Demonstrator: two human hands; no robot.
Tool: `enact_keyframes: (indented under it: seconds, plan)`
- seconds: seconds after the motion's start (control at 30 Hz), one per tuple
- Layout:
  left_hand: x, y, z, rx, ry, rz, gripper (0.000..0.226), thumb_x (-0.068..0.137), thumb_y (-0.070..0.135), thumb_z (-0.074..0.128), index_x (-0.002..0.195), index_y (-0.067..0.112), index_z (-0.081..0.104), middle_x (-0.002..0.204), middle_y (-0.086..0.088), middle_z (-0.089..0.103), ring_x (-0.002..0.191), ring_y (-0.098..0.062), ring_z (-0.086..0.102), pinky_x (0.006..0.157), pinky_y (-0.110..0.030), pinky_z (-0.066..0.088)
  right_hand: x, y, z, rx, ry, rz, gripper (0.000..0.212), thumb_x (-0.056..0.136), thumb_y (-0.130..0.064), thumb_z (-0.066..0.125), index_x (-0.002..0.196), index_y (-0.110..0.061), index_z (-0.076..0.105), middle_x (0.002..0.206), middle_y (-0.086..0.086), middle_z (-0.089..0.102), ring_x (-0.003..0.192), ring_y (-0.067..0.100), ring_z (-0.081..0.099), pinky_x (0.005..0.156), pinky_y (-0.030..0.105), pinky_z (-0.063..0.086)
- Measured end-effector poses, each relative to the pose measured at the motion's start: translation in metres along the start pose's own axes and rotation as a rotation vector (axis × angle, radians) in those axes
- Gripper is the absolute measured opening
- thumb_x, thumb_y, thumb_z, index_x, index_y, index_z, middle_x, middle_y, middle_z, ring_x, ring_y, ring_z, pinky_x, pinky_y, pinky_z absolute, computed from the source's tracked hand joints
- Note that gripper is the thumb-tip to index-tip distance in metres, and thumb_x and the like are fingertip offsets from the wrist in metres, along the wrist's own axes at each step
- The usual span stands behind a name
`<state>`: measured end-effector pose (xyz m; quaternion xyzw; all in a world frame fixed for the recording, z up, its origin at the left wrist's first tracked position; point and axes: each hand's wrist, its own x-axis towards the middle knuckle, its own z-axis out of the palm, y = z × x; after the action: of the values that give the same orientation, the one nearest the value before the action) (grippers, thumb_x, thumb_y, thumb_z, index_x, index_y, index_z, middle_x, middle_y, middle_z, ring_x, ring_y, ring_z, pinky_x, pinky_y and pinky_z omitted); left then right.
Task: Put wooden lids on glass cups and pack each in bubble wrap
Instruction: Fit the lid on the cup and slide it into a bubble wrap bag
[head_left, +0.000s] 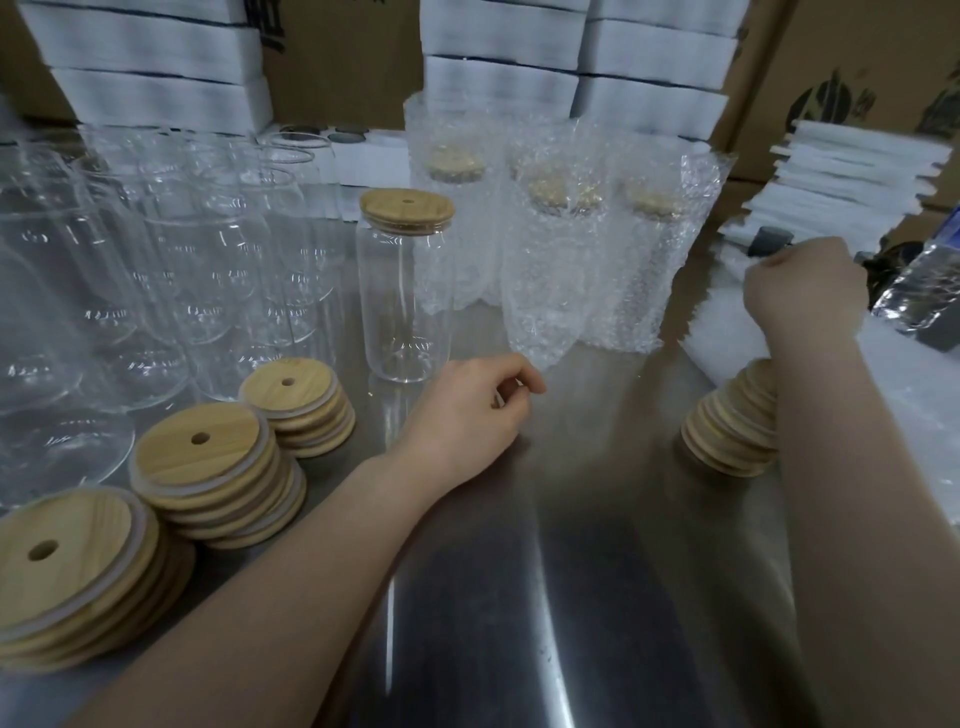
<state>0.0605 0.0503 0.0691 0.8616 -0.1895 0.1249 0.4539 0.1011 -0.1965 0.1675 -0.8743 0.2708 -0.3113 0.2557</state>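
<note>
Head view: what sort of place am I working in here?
Most likely a packing station in a warehouse or stockroom. At the back stand cardboard cartons and stacks of white sheets, and the steel table holds rows of identical glass cups beside several already in bubble wrap.

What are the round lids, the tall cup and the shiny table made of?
The lids look like light wood, matte, with visible grain and a pale ring round the edge, maybe silicone. The cup looks like clear glass: you see through it and it glints. The table seems brushed steel, grey with soft streaky reflections.
</note>
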Motion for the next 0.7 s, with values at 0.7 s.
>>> enact_keyframes:
  seconds: [0.7]
  plan:
    - [-0.005,0.023,-0.007,-0.682,-0.139,-0.214,0.060,0.081,0.023,0.075,0.132,0.028,0.044,0.098,0.010,0.070,0.093,0.001,0.067,0.079,-0.015,0.048,-0.085,-0.081,0.033,1.075,-0.677,0.155,0.007,0.096,-0.001,0.045,0.094,-0.004,0.051,0.078,0.015,0.061,0.077,0.033,0.074,0.069,0.043,0.063]
